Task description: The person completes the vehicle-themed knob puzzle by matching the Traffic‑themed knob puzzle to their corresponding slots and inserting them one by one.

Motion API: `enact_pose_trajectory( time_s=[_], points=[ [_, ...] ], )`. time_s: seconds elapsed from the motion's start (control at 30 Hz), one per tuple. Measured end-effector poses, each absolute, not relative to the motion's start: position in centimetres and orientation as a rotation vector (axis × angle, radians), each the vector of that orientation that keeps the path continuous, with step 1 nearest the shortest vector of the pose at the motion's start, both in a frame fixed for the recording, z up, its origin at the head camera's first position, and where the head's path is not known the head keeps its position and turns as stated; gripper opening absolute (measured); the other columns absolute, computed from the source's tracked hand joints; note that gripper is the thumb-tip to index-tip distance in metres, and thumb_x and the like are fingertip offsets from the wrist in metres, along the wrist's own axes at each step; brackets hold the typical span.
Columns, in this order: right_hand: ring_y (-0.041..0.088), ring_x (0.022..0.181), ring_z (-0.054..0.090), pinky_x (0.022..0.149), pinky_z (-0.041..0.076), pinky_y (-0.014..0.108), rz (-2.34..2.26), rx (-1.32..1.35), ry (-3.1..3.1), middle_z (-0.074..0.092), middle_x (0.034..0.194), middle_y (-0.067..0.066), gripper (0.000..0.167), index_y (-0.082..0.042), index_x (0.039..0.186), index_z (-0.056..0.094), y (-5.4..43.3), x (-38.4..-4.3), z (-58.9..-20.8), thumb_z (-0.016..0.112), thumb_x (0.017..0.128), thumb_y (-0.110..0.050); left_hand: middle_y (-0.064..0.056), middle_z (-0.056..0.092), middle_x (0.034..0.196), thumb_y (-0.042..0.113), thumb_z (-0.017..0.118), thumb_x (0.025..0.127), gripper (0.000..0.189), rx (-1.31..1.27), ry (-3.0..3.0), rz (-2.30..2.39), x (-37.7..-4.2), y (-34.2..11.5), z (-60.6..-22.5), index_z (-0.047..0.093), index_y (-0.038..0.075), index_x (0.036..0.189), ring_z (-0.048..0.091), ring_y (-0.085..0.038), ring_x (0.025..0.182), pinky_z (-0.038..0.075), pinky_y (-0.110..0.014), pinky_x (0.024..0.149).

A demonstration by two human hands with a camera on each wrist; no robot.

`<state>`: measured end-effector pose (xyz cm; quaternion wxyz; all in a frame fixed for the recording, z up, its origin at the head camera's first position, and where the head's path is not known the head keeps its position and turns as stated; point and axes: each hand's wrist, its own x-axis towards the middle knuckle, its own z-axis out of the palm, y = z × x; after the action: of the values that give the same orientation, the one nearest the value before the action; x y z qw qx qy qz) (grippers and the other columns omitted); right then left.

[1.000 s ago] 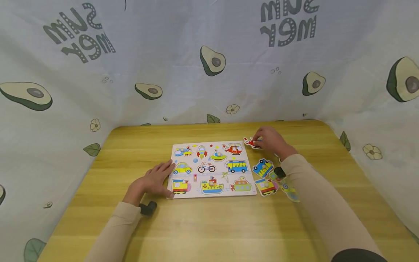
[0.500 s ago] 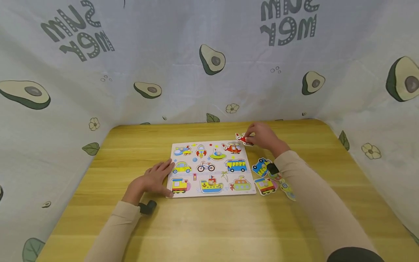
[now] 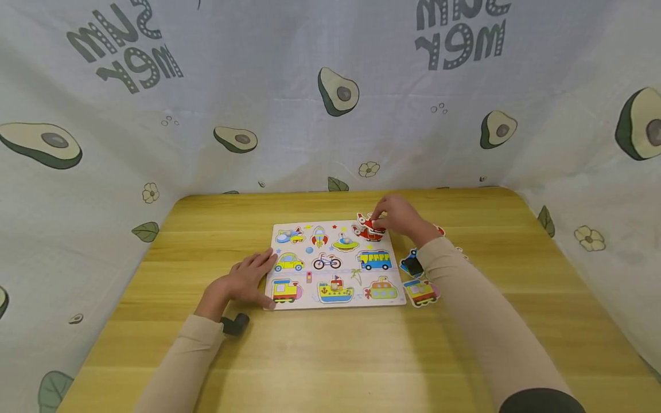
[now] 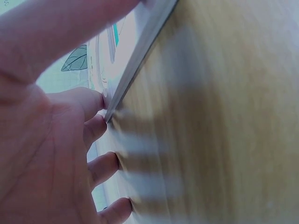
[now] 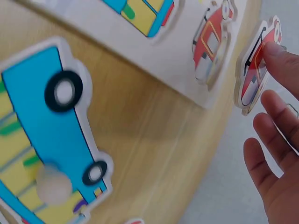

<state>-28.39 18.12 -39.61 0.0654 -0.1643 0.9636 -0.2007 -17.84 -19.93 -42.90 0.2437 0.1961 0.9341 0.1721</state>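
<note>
My right hand [image 3: 400, 218] pinches a red helicopter puzzle piece [image 5: 254, 70] by its face, thumb and fingers together. In the head view the piece overlaps the upper part of the printed helicopter recess [image 3: 369, 234] at the board's top right corner. The right wrist view shows it tilted, raised off the board. Along the left edge of the white puzzle board [image 3: 330, 274] rests my left hand [image 3: 242, 284], fingers spread and thumb at the near corner. Its fingertips [image 4: 110, 163] touch at the board's edge and the tabletop in the left wrist view.
Right of the board lie a blue bus piece [image 5: 70, 126] with a round knob and a train piece [image 3: 420, 292]. More pieces are partly hidden under my right forearm. The wooden table [image 3: 330, 355] meets a patterned cloth backdrop [image 3: 284, 115] at its far edge.
My right hand has carried the helicopter piece leftward, from beside the board's top right corner to over the helicopter recess. The left hand stays in place.
</note>
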Motion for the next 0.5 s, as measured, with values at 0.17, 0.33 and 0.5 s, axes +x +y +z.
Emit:
enact_pose_trajectory(
  time_s=[0.17, 0.33, 0.5],
  points=[
    [0.031, 0.107, 0.056, 0.095, 0.050, 0.046, -0.635, -0.436, 2.850, 0.066, 0.113, 0.015, 0.011, -0.006, 0.091, 0.079, 17.1, -28.2, -40.4, 0.071, 0.090, -0.013, -0.015, 0.008, 0.168, 0.047, 0.083, 0.074, 0.115, 0.542, 2.556, 0.475, -17.9, -20.0, -43.0, 0.017, 0.008, 0.159, 0.013, -0.046, 0.151, 0.016, -0.072, 0.115],
    [0.029, 0.106, 0.055, 0.094, 0.051, 0.043, -0.596, -0.384, 2.806, 0.067, 0.113, 0.014, 0.012, -0.006, 0.094, 0.079, 16.6, -28.2, -41.2, 0.070, 0.091, -0.014, -0.014, 0.008, 0.169, 0.048, 0.082, 0.074, 0.114, 0.545, 2.557, 0.470, -17.9, -19.9, -43.1, 0.017, 0.009, 0.159, 0.013, -0.046, 0.151, 0.016, -0.072, 0.115],
    [0.026, 0.101, 0.054, 0.085, 0.051, 0.035, -0.617, -0.308, 2.762, 0.067, 0.114, 0.012, 0.014, -0.008, 0.097, 0.078, 16.6, -28.4, -41.8, 0.067, 0.093, -0.016, -0.014, 0.008, 0.169, 0.048, 0.082, 0.074, 0.114, 0.544, 2.560, 0.468, -17.8, -20.0, -43.1, 0.017, 0.009, 0.159, 0.013, -0.046, 0.151, 0.016, -0.072, 0.116]
  ],
)
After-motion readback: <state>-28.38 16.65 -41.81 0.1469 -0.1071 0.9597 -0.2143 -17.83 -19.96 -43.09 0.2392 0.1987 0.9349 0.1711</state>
